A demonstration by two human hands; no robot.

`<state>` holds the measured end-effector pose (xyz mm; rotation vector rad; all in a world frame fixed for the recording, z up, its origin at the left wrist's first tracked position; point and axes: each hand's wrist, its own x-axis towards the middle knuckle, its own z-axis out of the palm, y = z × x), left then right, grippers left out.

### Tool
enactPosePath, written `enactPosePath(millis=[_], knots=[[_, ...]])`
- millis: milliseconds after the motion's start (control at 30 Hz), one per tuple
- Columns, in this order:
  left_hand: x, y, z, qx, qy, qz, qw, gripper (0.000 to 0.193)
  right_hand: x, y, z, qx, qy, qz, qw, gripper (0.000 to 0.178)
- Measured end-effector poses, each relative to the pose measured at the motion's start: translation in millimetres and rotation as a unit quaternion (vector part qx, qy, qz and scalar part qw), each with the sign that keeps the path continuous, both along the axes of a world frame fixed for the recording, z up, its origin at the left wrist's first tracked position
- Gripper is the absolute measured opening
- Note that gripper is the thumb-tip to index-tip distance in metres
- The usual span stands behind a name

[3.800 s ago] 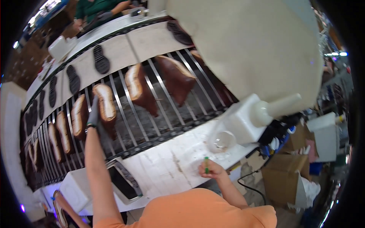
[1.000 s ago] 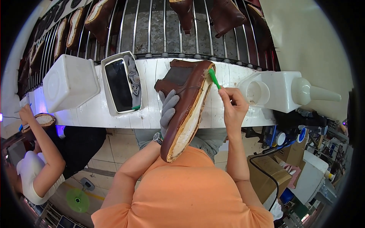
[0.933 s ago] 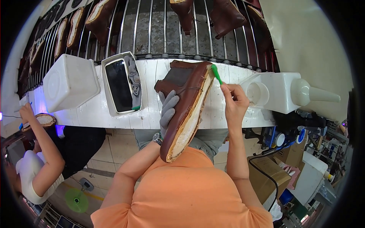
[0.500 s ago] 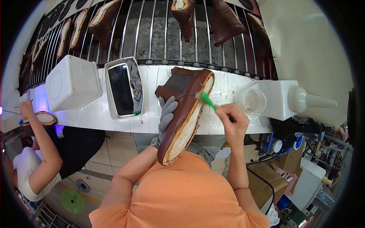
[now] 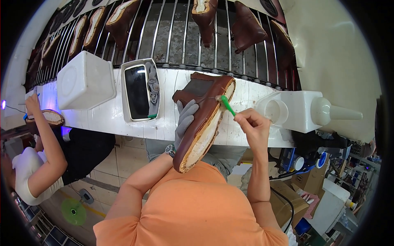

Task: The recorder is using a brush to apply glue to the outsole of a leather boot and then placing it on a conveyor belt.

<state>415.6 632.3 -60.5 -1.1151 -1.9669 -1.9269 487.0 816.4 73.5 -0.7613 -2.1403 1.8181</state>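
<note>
While the gloved left hand [image 5: 184,121] grips the brown shoe [image 5: 204,119] sole-up above the white bench [image 5: 106,117], the right hand [image 5: 253,123] pinches a green brush [image 5: 226,104] against its rim.

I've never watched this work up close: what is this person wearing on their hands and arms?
The left hand wears a grey knit glove, with a dark wristwatch just below it. The right hand is bare. Both forearms are bare below the short sleeves of an orange shirt.

Left hand [image 5: 184,123] gloved, fingers curled in a grip, right hand [image 5: 252,123] bare, pinched closed, forearm raised
</note>
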Motion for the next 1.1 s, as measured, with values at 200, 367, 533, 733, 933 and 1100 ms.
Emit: enactPosePath(millis=[200,367,533,733,933,1100], knots=[[-8.8,8.2,23.3,0.008,0.055,0.032,0.998,0.073,12.1,-19.7,23.1,0.002,0.031,0.036,0.999,0.004],[-17.7,6.5,60.7,-0.021,0.095,0.023,0.995,0.069,19.8,-30.0,42.5,0.094,0.08,0.105,0.987,0.007],[-22.0,1.0,70.7,-0.128,0.013,-0.008,0.992,0.064,19.3,-44.2,65.1,0.145,0.077,0.164,0.973,0.009],[-31.4,1.8,91.1,-0.066,0.095,0.017,0.993,0.059,21.4,-54.0,78.1,0.208,0.139,0.2,0.947,0.018],[-45.5,-7.2,141.4,-0.16,0.07,-0.052,0.983,0.058,10.6,-50.9,94.8,0.262,0.16,0.191,0.932,0.018],[-55.3,-8.8,176.0,-0.206,0.062,-0.122,0.969,0.067,1.3,-39.3,113.5,0.318,0.206,0.143,0.914,0.02]])
